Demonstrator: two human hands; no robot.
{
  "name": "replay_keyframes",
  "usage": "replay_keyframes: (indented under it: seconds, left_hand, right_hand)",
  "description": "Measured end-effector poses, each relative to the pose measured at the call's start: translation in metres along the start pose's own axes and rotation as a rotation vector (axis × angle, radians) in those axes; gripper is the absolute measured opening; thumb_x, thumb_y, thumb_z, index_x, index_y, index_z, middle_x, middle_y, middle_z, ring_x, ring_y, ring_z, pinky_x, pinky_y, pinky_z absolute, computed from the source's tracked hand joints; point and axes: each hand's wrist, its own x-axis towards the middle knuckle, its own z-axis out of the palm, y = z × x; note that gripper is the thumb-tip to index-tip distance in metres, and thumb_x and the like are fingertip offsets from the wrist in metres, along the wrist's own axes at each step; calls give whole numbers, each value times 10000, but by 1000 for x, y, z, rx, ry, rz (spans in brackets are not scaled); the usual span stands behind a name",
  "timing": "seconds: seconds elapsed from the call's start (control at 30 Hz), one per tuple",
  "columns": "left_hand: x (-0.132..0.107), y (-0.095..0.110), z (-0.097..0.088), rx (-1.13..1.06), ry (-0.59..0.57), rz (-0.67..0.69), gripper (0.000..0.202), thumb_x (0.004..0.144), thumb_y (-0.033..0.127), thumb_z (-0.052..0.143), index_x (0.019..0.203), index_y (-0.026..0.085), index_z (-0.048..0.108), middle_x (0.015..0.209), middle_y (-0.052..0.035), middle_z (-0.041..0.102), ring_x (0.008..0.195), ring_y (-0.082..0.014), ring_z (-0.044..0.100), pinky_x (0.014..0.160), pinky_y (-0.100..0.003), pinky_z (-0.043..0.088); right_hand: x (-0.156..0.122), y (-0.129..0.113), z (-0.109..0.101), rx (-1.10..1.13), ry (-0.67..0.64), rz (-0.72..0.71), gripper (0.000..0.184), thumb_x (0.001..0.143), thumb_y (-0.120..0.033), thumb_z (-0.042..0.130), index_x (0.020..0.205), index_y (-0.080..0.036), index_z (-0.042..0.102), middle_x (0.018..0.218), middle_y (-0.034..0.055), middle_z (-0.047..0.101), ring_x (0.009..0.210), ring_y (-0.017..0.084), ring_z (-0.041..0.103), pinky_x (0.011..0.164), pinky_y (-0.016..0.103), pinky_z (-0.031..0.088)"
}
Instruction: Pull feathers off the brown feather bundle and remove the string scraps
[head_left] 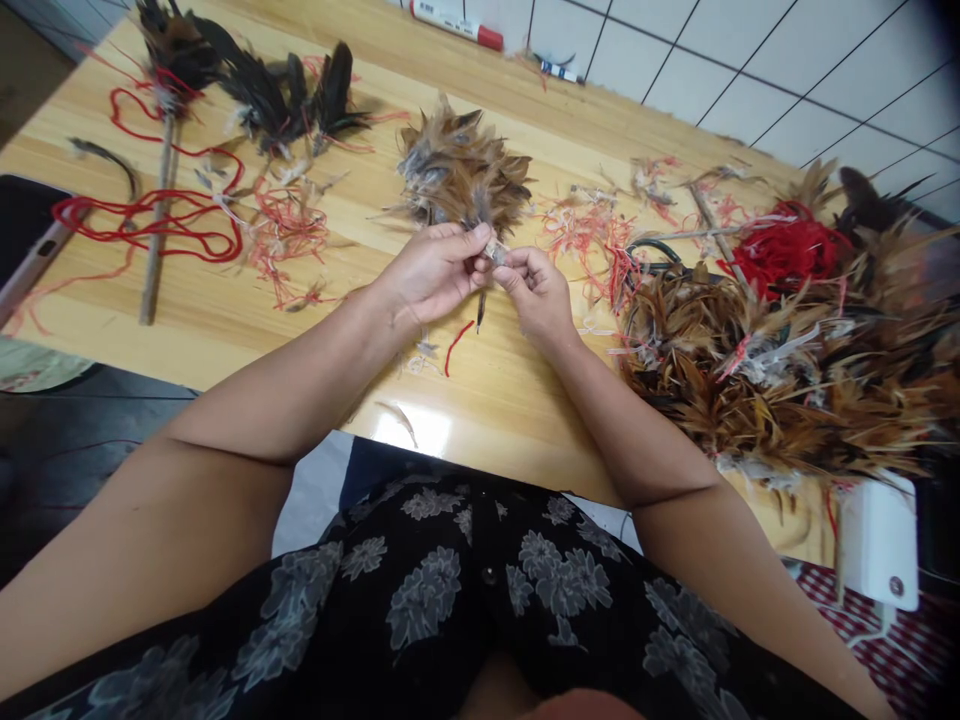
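My left hand (442, 268) and my right hand (536, 292) meet over the middle of the table, thumbs and fingers pinched. Between them is a small feather tuft (495, 252) with a pale, fluffy base; a thin dark tip pokes out below. Just beyond the fingers lies a bushy bundle of brown feathers (465, 165); whether the tuft is joined to it is hidden. A short red string (458, 348) rests below my hands.
On the left are a stick (156, 250) topped with black feathers, looped red cord (217, 225), black feather bunches (274, 95) and a phone (34, 235). To the right sit a big brown feather pile (697, 370) and red yarn (787, 248). A red-capped marker (457, 22) lies near the tiled wall.
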Motion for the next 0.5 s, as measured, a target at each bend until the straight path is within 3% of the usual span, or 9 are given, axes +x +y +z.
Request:
replay_keyframes:
  seconds: [0.17, 0.33, 0.5]
  left_hand:
    - [2, -7, -3, 54, -38, 5, 482, 1050, 164, 916, 692, 149, 593, 701, 18, 622, 574, -60, 604, 553, -164, 470]
    - [1, -8, -3, 51, -62, -2, 475, 1026, 187, 957, 698, 149, 616, 680, 15, 627, 572, -58, 595, 552, -149, 459]
    - [1, 2, -3, 33, -46, 3, 526, 1171, 65, 686, 647, 119, 668, 665, -10, 639, 554, -44, 558, 547, -146, 432]
  right_hand:
    - [-3, -18, 1, -5, 24, 50, 548, 939, -745, 865, 878, -235, 672, 878, -5, 713, 909, 169, 673, 928, 330, 598]
    - [-4, -25, 2, -9, -25, 48, 622, 939, -820, 817, 841, -238, 622, 842, -4, 675, 890, 162, 668, 903, 320, 594]
    - [-3, -22, -2, -19, -12, 29, 689, 950, -921, 712, 873, -242, 633, 828, -10, 629, 869, 157, 625, 876, 319, 574]
